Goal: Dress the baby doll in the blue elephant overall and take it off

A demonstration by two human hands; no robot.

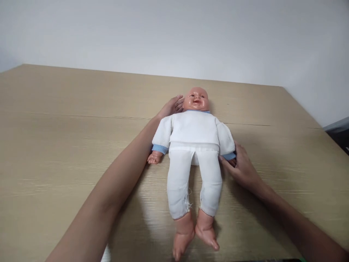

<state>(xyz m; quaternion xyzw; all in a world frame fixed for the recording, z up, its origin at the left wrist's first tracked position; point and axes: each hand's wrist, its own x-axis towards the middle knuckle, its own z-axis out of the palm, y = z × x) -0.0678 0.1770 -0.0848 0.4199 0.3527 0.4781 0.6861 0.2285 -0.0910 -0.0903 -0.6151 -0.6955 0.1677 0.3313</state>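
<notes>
A baby doll (194, 145) lies on its back on a light wooden table (68, 120), head away from me and feet towards me. It wears a white top with blue cuffs and white trousers; its feet are bare. My left hand (171, 106) reaches up to the left side of the doll's head, fingers stretched and touching it. My right hand (241, 167) rests against the doll's right-side arm and hip, with its fingers curled round the blue cuff and the doll's hand.
A plain white wall (174, 36) stands behind the table. The table's right edge runs diagonally at the right, with a dark object (339, 133) beyond it.
</notes>
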